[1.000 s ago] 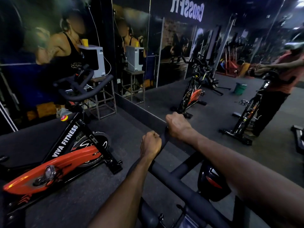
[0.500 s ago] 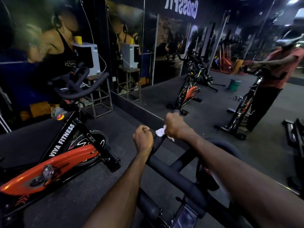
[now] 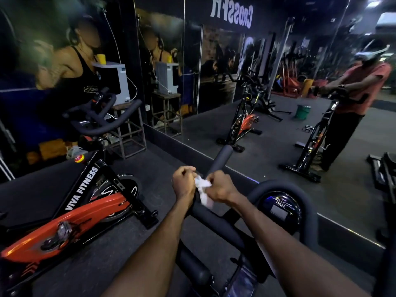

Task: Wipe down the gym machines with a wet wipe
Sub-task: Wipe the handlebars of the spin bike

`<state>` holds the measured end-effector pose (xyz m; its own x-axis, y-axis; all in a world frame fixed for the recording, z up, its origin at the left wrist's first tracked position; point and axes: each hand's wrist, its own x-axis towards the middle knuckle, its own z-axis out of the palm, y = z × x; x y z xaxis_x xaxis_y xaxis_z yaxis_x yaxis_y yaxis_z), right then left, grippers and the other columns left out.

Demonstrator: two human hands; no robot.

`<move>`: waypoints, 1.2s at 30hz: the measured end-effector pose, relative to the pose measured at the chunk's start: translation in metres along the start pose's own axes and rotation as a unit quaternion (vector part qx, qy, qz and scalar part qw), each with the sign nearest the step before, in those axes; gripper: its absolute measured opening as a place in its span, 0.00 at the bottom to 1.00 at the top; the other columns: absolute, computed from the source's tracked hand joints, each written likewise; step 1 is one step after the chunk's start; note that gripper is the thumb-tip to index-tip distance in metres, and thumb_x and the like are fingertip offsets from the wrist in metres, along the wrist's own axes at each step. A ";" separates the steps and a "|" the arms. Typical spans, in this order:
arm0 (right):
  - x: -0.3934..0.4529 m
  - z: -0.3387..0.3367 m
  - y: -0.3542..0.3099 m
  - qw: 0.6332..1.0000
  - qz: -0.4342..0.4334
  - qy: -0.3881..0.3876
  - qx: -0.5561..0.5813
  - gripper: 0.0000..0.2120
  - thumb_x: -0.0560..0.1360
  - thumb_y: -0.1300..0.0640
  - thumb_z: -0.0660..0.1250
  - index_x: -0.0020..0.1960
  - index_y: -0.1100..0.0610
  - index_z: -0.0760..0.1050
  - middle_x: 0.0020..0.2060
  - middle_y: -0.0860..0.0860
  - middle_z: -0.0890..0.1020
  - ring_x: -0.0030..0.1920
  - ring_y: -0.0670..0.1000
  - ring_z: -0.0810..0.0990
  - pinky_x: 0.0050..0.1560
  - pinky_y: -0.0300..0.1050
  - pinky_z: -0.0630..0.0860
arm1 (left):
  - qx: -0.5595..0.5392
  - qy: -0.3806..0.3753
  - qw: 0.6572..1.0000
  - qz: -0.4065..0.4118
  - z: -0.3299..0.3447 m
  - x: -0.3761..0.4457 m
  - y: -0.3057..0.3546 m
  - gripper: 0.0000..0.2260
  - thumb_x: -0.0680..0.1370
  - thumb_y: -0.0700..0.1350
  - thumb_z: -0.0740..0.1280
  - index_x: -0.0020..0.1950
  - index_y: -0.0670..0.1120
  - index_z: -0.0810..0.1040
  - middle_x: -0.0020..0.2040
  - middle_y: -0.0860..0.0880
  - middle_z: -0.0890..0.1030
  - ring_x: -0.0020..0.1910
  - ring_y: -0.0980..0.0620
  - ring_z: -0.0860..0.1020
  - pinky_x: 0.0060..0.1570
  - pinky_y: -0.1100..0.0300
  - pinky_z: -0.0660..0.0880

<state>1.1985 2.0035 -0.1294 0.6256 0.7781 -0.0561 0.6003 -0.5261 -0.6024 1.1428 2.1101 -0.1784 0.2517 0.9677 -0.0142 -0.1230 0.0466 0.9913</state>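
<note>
1. Both hands are up over the near spin bike's handlebar (image 3: 216, 224), and the wet wipe (image 3: 203, 188) is stretched between them, its crumpled white tail hanging just above the bar's padded centre.
2. The left hand (image 3: 184, 185) has its fingers curled in, pinching one end of the wipe; the right hand (image 3: 220, 186) pinches the other end the same way. Neither hand is on the bar itself.
3. To my eye the step in hand is refolding or opening out the wipe, so a fresh damp face should be turned outward before it goes back on the foam.
4. The forward grip (image 3: 220, 160) sticking out beyond the hands looks like the natural next stretch: wrap the wipe around it and draw along its length, rather than dabbing.
5. Keep moisture off the round console (image 3: 279, 207) at the right end of the bar; a light pass would do there.
6. The orange bike (image 3: 64, 215) on the floor to the left is waiting its turn.
</note>
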 end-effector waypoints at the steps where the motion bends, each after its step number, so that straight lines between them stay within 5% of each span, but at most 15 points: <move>1: 0.001 -0.001 -0.001 0.997 0.017 0.051 0.052 0.06 0.72 0.52 0.72 0.40 0.53 0.78 0.43 0.54 0.83 0.47 0.52 0.82 0.39 0.38 0.68 | -0.009 0.016 1.000 -0.006 -0.001 -0.002 0.006 0.05 0.65 0.45 0.63 0.34 0.47 0.79 0.30 0.48 0.80 0.35 0.45 0.79 0.46 0.46 0.79; 4: 0.002 0.003 -0.006 0.975 0.032 0.144 0.167 0.04 0.73 0.54 0.70 0.41 0.54 0.79 0.40 0.51 0.83 0.44 0.50 0.81 0.36 0.38 0.68 | 0.000 -0.003 1.000 -0.016 -0.004 -0.008 0.027 0.11 0.70 0.50 0.68 0.31 0.46 0.77 0.29 0.49 0.79 0.33 0.47 0.77 0.43 0.48 0.76; 9: -0.003 0.008 -0.009 0.953 0.002 0.191 0.234 0.02 0.75 0.59 0.68 0.43 0.55 0.79 0.37 0.48 0.82 0.41 0.49 0.80 0.34 0.34 0.68 | 0.207 -0.210 0.954 -0.062 0.008 -0.011 0.053 0.18 0.75 0.58 0.69 0.39 0.43 0.82 0.27 0.49 0.78 0.27 0.51 0.76 0.29 0.62 0.71; 13: -0.009 0.026 -0.005 0.923 0.037 0.178 0.338 0.16 0.70 0.65 0.67 0.55 0.50 0.73 0.40 0.49 0.84 0.43 0.51 0.83 0.45 0.46 0.79 | 0.284 -0.129 0.949 0.044 0.015 -0.001 0.055 0.16 0.77 0.47 0.68 0.31 0.43 0.75 0.33 0.44 0.77 0.30 0.52 0.75 0.27 0.61 0.67; 18: -0.020 0.045 -0.002 0.977 -0.010 0.103 0.186 0.08 0.74 0.57 0.63 0.52 0.54 0.69 0.52 0.55 0.78 0.53 0.57 0.78 0.48 0.44 0.70 | 0.306 -0.087 0.942 0.112 0.042 0.010 0.068 0.12 0.79 0.45 0.65 0.41 0.38 0.79 0.44 0.36 0.82 0.43 0.40 0.78 0.40 0.53 0.66; 23: -0.021 0.055 -0.002 0.998 -0.026 0.032 0.042 0.28 0.75 0.48 0.65 0.72 0.49 0.59 0.64 0.52 0.63 0.64 0.61 0.72 0.62 0.60 0.73 | 0.371 -0.256 0.882 0.135 0.069 0.013 0.054 0.09 0.84 0.43 0.57 0.49 0.42 0.74 0.50 0.41 0.78 0.50 0.44 0.75 0.40 0.57 0.61; 28: -0.022 0.054 -0.003 0.999 -0.021 0.005 0.030 0.29 0.76 0.50 0.67 0.71 0.50 0.56 0.62 0.51 0.60 0.65 0.62 0.71 0.59 0.61 0.74 | 0.403 -0.249 0.869 0.140 0.073 0.025 0.057 0.11 0.82 0.40 0.57 0.57 0.37 0.77 0.60 0.38 0.79 0.60 0.41 0.76 0.53 0.56 0.69; 32: -0.024 0.049 -0.002 0.997 -0.029 -0.015 0.071 0.33 0.75 0.43 0.68 0.72 0.46 0.53 0.65 0.50 0.58 0.68 0.62 0.68 0.62 0.60 0.72 | 0.320 -0.260 0.897 0.162 0.087 0.015 0.067 0.09 0.81 0.44 0.63 0.51 0.40 0.78 0.47 0.44 0.80 0.49 0.45 0.78 0.42 0.58 0.67; 36: -0.026 0.045 -0.012 0.999 -0.002 -0.009 0.033 0.20 0.78 0.50 0.60 0.68 0.50 0.59 0.60 0.52 0.61 0.62 0.65 0.72 0.59 0.63 0.73 | 0.436 -0.273 0.847 0.132 0.060 0.031 0.048 0.08 0.78 0.34 0.57 0.44 0.44 0.73 0.50 0.40 0.79 0.51 0.44 0.77 0.42 0.60 0.65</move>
<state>1.1528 2.0052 -0.1565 0.6141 0.7865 -0.0664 0.5685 -0.4992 -0.6539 1.2020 2.1275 -0.1238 0.7618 0.6459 0.0495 0.4522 -0.5849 0.6734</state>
